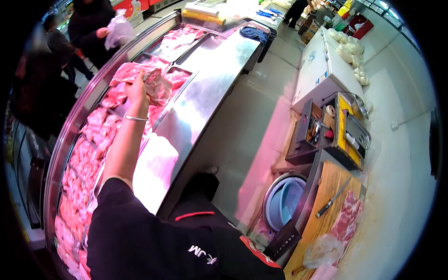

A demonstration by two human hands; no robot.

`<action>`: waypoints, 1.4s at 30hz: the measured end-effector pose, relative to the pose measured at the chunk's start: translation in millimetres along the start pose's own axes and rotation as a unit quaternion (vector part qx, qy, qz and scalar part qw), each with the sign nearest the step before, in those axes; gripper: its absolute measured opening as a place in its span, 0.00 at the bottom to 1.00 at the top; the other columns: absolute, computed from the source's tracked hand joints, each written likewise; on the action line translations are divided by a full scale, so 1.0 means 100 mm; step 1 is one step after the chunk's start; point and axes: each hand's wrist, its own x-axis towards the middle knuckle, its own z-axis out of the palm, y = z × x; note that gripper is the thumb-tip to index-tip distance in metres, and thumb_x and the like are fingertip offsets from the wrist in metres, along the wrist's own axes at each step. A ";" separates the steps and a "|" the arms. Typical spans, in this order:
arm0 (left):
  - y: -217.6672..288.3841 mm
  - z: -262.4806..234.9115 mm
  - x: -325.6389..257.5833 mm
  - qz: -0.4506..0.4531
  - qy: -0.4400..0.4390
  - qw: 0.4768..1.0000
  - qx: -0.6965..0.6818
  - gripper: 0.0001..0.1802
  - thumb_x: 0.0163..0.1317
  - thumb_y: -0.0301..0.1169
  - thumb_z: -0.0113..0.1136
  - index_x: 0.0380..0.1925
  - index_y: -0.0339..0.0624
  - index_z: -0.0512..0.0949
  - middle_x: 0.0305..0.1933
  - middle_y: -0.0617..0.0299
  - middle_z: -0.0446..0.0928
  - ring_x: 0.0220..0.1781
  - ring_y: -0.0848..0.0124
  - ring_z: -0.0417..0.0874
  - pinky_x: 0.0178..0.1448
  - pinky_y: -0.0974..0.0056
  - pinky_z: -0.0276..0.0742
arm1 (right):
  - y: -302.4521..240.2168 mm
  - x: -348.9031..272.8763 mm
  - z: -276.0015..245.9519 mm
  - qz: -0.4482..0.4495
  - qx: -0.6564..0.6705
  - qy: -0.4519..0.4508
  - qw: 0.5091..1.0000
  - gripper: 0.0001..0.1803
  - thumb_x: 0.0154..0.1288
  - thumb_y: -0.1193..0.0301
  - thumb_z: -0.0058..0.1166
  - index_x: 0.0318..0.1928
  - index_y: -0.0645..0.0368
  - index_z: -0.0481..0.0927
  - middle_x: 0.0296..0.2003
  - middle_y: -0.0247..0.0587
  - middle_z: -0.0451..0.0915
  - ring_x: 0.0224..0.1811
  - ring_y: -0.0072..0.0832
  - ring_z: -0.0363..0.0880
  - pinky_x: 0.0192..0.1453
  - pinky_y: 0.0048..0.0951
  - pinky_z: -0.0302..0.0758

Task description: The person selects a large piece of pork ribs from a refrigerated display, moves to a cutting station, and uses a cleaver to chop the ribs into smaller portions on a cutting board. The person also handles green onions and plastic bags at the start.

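Note:
My left hand [136, 95], with a silver bangle at the wrist, is closed on a large slab of raw meat [157, 86]. It holds the slab up over the meat display case, so part of the slab covers the trays behind it. My fingers are partly hidden by the meat. Below and around my forearm, many pink cuts of raw meat [95, 135] fill the case. A flat metal counter [189, 109] runs along the right side of the case. My right hand does not show.
A wooden cutting board [322, 198] at right bears a knife [333, 198], sliced meat [347, 217] and a plastic bag [324, 249]. Blue basins [285, 198] stand beside it. Beyond are a tool box [312, 123] and white chest freezer [319, 70]. A person [91, 32] across the case holds a bag.

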 end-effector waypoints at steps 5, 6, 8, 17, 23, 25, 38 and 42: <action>-1.61 1.35 1.41 -0.107 0.082 0.989 0.060 0.19 0.56 0.24 0.67 0.47 0.29 0.74 0.45 0.50 0.80 0.36 0.61 0.85 0.35 0.58 0.84 | -1.10 0.67 1.00 0.043 -0.045 -0.048 0.997 0.20 0.61 0.58 0.63 0.38 0.67 0.83 0.27 0.44 0.83 0.29 0.30 0.80 0.35 0.34 0.76; -1.94 1.52 1.81 -0.100 0.081 0.991 0.019 0.20 0.55 0.24 0.67 0.46 0.28 0.74 0.43 0.49 0.80 0.32 0.61 0.85 0.32 0.58 0.84 | -1.32 0.80 1.18 0.045 -0.048 -0.065 0.996 0.20 0.61 0.58 0.63 0.38 0.67 0.83 0.27 0.43 0.83 0.29 0.29 0.80 0.35 0.33 0.76; -2.37 2.08 2.08 -0.154 0.117 0.979 0.064 0.19 0.56 0.24 0.66 0.46 0.27 0.74 0.42 0.48 0.80 0.30 0.61 0.84 0.33 0.58 0.85 | -1.66 0.94 1.43 0.070 -0.057 -0.083 0.992 0.20 0.61 0.58 0.63 0.38 0.66 0.84 0.26 0.42 0.83 0.29 0.28 0.80 0.34 0.33 0.76; -3.85 3.08 3.55 -0.224 -0.229 0.924 0.209 0.18 0.61 0.38 0.61 0.49 0.45 0.79 0.48 0.61 0.79 0.51 0.65 0.78 0.60 0.45 0.63 | -2.33 1.55 1.55 0.126 -0.092 -0.115 0.981 0.20 0.61 0.57 0.63 0.38 0.65 0.84 0.25 0.39 0.83 0.28 0.24 0.79 0.33 0.31 0.75; -3.97 2.95 2.69 -0.155 -0.149 0.935 0.282 0.21 0.57 0.29 0.62 0.51 0.31 0.79 0.40 0.58 0.82 0.38 0.72 0.81 0.45 0.69 0.77 | -2.20 1.48 1.05 0.158 -0.094 -0.082 0.980 0.20 0.60 0.57 0.64 0.38 0.64 0.84 0.25 0.36 0.83 0.27 0.21 0.79 0.32 0.30 0.75; -3.75 2.82 2.30 -0.089 -0.148 0.959 0.225 0.19 0.61 0.26 0.60 0.52 0.32 0.77 0.46 0.57 0.80 0.45 0.71 0.80 0.50 0.69 0.75 | -2.08 1.44 0.88 0.147 -0.089 -0.067 0.983 0.20 0.60 0.56 0.64 0.38 0.63 0.85 0.24 0.36 0.83 0.27 0.20 0.79 0.32 0.30 0.75; -1.81 2.55 -3.84 -0.198 -0.666 0.716 0.062 0.14 0.67 0.18 0.54 0.53 0.35 0.73 0.50 0.61 0.77 0.48 0.74 0.80 0.55 0.70 0.74 | -1.21 0.13 -0.28 0.210 0.097 0.174 0.957 0.17 0.63 0.65 0.63 0.26 0.67 0.78 0.16 0.37 0.72 0.19 0.21 0.69 0.23 0.32 0.65; -1.18 1.60 -5.39 -0.189 -0.803 0.562 0.064 0.14 0.68 0.17 0.51 0.53 0.35 0.73 0.51 0.60 0.77 0.48 0.74 0.79 0.55 0.70 0.74 | -0.05 -0.97 -0.81 0.300 0.191 0.250 0.900 0.15 0.63 0.64 0.63 0.31 0.66 0.80 0.17 0.34 0.72 0.22 0.17 0.66 0.25 0.28 0.65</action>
